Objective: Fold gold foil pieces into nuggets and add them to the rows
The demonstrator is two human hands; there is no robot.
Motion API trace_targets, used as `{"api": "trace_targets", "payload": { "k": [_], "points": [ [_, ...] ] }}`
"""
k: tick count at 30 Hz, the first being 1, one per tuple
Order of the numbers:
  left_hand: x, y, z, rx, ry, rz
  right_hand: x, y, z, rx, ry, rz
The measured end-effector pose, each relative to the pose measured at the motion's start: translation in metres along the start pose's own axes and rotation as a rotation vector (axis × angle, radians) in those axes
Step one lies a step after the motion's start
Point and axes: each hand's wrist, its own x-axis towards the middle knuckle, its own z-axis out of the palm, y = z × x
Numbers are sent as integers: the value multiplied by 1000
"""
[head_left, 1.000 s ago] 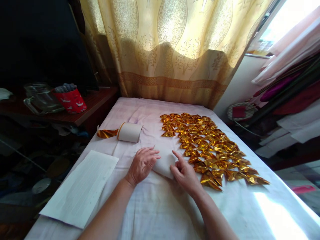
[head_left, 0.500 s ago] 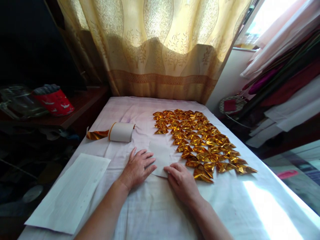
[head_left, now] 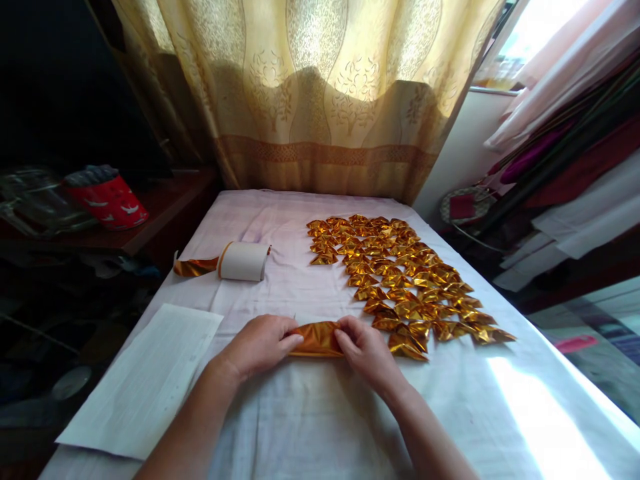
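Observation:
Between my two hands, just above the cloth, is a sheet of gold foil paper (head_left: 318,339), bent over into a long band with its shiny side outward. My left hand (head_left: 267,341) pinches its left end, thumb toward me. At the right end, my right hand (head_left: 364,343) grips it between thumb and fingers. Several folded gold foil pieces (head_left: 400,273) lie in rows beyond and to the right of my right hand. A curled stack of foil paper (head_left: 243,261), white side out with gold inside, rests at the left behind my left hand.
A white printed sheet (head_left: 145,380) lies on the pale tablecloth (head_left: 310,427) at left. On a dark side cabinet stand a red container (head_left: 113,200) and a glass jug (head_left: 40,203). A yellow curtain (head_left: 320,107) hangs behind; clothes (head_left: 590,173) hang at right.
The paper lay flat, white side up, under my fingers. Now it is folded over with gold showing, and both hands have closed on its ends.

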Motion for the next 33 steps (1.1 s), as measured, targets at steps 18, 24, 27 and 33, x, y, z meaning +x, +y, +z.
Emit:
{"api": "trace_targets", "payload": {
  "k": [18,24,27,33],
  "points": [
    [18,-6,32,256,312,-31,21,-31,-11,-619,-150,88],
    [18,-7,23,78,268,-42,36,-30,-17,-445,-185,-4],
    [21,-14,19,-42,254,-82,42,-26,-19,-241,-248,15],
    [23,-30,19,-381,282,-112,48,-12,-15,24,-270,57]
  ]
}}
